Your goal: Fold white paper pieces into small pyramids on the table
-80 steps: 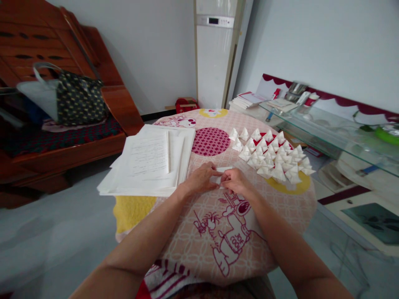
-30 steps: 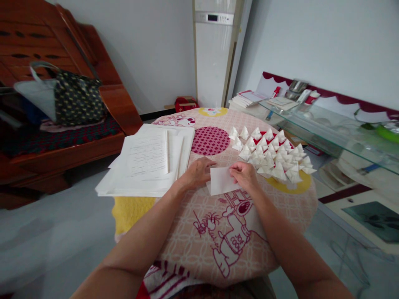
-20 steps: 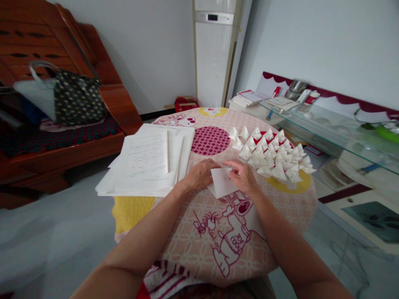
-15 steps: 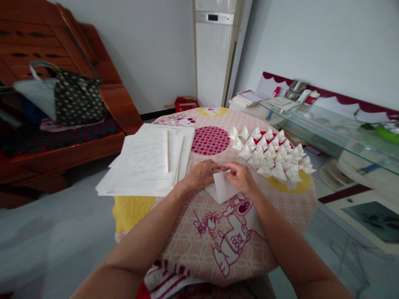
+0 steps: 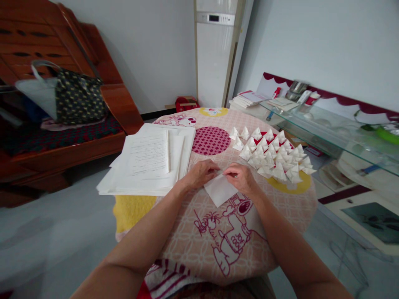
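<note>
A small white sheet of paper (image 5: 220, 191) lies on the patterned tablecloth (image 5: 190, 232), one corner pointing towards me. My left hand (image 5: 203, 173) rests at its upper left side, fingers curled in and closed on the paper's edge. At the upper right, my right hand (image 5: 239, 176) pinches the sheet between thumb and fingers. The far edge of the sheet is partly hidden behind my fingers. Just beyond my right hand stand several folded white paper pieces (image 5: 276, 153) with pointed tips, grouped in rows.
Left of my hands is a stack of white paper (image 5: 149, 158), its top sheet covered in writing. A glass shelf (image 5: 330, 128) holding various items runs along the right. A wooden bench (image 5: 118, 104) with a dotted bag (image 5: 79, 97) stands at the left.
The raised flap of the small paper has come down, and the sheet now lies flatter. My right hand has shifted slightly; both hands stay at the paper's far side.
</note>
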A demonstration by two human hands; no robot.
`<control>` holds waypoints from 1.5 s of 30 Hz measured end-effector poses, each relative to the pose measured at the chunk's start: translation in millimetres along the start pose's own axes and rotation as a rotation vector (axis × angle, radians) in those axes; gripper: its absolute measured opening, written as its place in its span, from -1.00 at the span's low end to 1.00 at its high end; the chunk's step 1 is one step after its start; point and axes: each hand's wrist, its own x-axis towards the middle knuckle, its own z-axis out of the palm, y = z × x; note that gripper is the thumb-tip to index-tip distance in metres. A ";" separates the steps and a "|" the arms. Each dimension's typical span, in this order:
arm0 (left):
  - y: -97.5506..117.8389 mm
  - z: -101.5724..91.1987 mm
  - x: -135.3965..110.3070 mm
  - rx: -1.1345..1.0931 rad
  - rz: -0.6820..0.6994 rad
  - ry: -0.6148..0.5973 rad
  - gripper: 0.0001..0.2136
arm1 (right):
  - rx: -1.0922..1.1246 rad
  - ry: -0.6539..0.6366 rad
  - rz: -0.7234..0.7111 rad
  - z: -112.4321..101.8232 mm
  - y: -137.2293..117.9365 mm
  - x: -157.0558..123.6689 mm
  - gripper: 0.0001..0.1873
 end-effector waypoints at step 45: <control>25.2 -4.6 -6.3 -0.127 0.248 -0.073 -0.68 | -0.206 0.006 0.210 1.2 26.2 -2.3 -0.66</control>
